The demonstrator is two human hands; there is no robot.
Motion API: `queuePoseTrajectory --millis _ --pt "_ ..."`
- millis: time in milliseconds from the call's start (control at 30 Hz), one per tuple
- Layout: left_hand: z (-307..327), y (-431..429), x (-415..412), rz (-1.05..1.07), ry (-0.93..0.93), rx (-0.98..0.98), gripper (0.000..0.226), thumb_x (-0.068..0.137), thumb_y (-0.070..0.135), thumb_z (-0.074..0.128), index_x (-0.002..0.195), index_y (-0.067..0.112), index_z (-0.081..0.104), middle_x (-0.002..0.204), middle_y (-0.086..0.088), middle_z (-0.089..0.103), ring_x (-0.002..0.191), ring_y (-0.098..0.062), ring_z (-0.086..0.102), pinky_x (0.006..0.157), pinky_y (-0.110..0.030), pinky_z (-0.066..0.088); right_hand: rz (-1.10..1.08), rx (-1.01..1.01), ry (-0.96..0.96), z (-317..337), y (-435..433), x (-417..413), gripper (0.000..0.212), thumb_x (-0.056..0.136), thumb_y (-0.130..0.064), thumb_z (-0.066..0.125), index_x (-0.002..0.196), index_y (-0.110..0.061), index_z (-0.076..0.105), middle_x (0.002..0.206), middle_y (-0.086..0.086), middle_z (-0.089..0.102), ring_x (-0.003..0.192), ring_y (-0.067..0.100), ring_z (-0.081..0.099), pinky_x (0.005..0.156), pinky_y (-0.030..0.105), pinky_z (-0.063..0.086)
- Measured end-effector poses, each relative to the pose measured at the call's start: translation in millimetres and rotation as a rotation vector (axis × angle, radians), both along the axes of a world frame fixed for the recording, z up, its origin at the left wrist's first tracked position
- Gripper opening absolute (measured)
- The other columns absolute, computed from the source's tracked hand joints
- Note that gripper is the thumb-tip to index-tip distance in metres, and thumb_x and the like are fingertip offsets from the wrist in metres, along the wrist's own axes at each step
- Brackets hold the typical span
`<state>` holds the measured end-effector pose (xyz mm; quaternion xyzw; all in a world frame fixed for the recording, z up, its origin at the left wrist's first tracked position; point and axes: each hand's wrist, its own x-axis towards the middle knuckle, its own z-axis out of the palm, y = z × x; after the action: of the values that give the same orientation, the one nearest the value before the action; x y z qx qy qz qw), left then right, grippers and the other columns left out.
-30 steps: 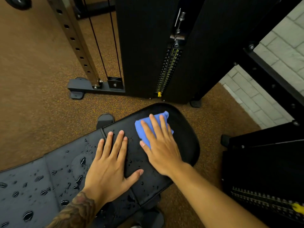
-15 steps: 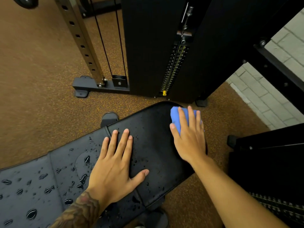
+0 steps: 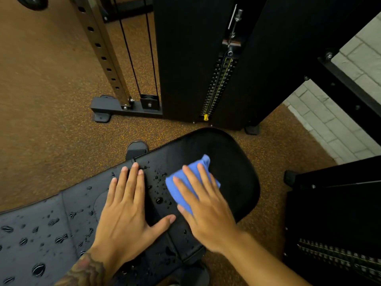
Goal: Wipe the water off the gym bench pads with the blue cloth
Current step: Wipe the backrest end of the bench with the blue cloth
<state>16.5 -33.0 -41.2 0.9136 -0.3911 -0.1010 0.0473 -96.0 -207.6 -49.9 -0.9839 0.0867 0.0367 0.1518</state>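
Right hand (image 3: pixel 206 205), fingers flat, presses folded blue cloth (image 3: pixel 181 184) on black rounded bench pad (image 3: pixel 237 174), back from pad's right edge toward left hand (image 3: pixel 125 209), which lies flat and empty. Water droplets (image 3: pixel 158 200) between hands remain unwiped.

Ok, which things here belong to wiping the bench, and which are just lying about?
Part of the job: blue cloth, right hand pressing it, left hand flat on the bench pads, water drops.
Just there: weight stack, perforated upright, brick wall.
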Motion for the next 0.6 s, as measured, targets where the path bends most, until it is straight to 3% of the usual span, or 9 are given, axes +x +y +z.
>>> queuePoseTrajectory --millis 233,400,600 --pt "-1 5 1 -0.012 0.000 0.012 0.118 0.074 0.087 0.034 0.148 -0.003 0.017 0.159 -0.016 0.010 0.147 -0.030 0.002 0.117 -0.049 0.010 -0.213 -0.022 0.028 -6 -19 -79 0.058 0.099 -0.047 0.032 0.153 -0.029 0.023 0.162 0.001 0.013 0.149 0.030 0.007 0.112 0.045 0.018" --pt "-1 5 1 -0.014 -0.003 0.011 0.117 0.075 0.087 0.032 0.148 -0.003 0.017 0.159 -0.016 0.008 0.147 -0.031 0.001 0.116 -0.050 0.013 -0.403 -0.014 0.012 -7 -40 -41 0.060 0.098 -0.054 0.024 0.153 -0.034 0.015 0.164 0.000 0.004 0.150 0.025 -0.007 0.120 0.046 0.009" --pt "-1 5 1 -0.008 -0.006 0.015 0.117 0.076 0.088 0.028 0.148 -0.003 0.015 0.159 -0.017 0.005 0.147 -0.031 -0.002 0.116 -0.052 0.014 -0.524 -0.053 0.016 -5 -56 38 0.065 0.098 -0.055 0.029 0.154 -0.028 0.011 0.163 0.005 0.005 0.148 0.032 -0.007 0.118 0.051 0.007"
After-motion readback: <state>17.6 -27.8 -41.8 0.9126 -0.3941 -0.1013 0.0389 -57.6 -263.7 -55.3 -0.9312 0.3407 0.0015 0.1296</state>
